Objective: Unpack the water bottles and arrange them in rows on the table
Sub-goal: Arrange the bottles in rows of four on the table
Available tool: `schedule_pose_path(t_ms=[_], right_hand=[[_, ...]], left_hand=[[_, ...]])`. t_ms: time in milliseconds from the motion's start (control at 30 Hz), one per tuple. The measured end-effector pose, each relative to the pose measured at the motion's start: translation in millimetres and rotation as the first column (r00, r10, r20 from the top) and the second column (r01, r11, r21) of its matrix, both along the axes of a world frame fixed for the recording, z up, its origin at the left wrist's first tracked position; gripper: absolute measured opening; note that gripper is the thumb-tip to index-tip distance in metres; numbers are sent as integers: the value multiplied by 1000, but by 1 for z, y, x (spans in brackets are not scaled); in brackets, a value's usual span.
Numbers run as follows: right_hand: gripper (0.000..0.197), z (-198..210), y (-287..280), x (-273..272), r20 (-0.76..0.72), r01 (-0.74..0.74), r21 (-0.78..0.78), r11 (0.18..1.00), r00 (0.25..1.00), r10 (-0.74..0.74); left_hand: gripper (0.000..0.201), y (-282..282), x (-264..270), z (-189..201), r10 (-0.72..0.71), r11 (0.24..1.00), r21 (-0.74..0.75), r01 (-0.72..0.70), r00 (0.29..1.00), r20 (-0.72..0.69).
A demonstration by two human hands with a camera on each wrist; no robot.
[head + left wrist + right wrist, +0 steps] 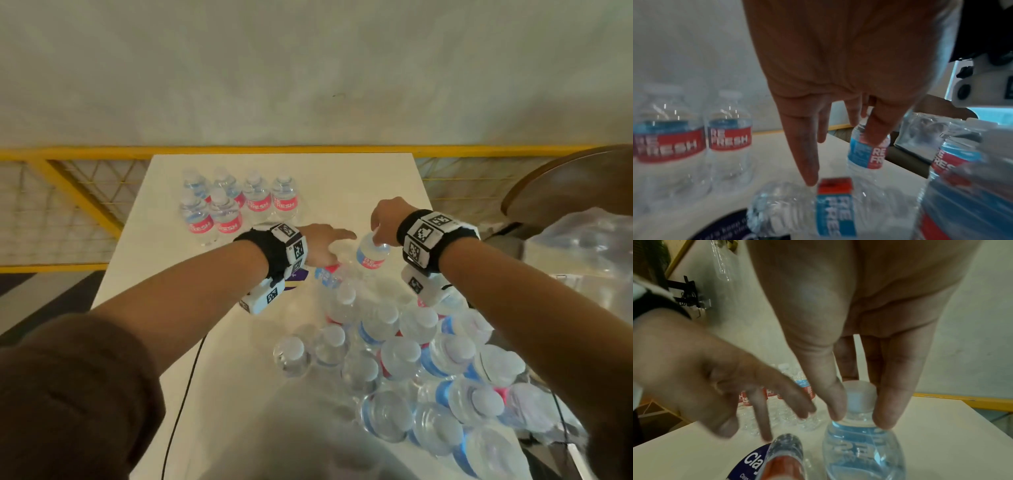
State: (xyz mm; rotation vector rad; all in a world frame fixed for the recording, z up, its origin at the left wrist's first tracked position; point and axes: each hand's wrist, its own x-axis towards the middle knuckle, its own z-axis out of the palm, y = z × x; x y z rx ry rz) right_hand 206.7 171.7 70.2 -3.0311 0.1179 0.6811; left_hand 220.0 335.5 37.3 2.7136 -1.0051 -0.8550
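Head looks down; wrists close, sharing bottles (371,255).

Brown sleeve (78,387) — black tagged wristbands (428,240)

arranged bottles (239,202): 6 | table (359,178): 1 (pack uncountable)

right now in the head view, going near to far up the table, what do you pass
wrapped pack of bottles → bottle lying on its side → left hand and right hand gripping a bottle → arranged bottles → yellow railing
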Motion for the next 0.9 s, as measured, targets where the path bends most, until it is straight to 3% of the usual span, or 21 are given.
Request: schedule_pose_path(t_ms=[100, 267, 333, 467, 567, 667, 767, 900], right_hand=[[31, 0, -6, 3, 13, 21, 8, 1000, 1000, -21], [31, -3, -14, 2, 22, 31, 18, 999, 999, -31], [31, -5, -16, 2, 24, 32, 16, 999, 999, -32], [31, -6, -15, 4, 28, 38, 21, 999, 999, -39], [30, -7, -9, 9, 29, 42, 36, 998, 999, -44], [31, -7, -2, 15, 34, 48, 47, 998, 998, -49], [32, -7, 7, 20, 45, 50, 65, 997, 998, -53], [31, -5, 24, 31, 56, 25, 76, 997, 998, -30]], left_hand=[[62, 0, 2, -24, -81, 995, 60, 84, 995, -51], [79, 7, 8, -52, -212, 959, 203, 197, 976, 54], [82, 5, 7, -63, -244, 940, 253, 228, 969, 34], [74, 0, 2, -78, -286, 900, 331, 283, 957, -42], [70, 3, 5, -82, -269, 916, 307, 259, 963, -11], [74, 13, 8, -74, -168, 959, 240, 148, 984, 64], [76, 36, 19, -58, 80, 996, 17, -82, 991, 107], [80, 76, 36, -33, 394, 871, -321, -371, 919, 7]])
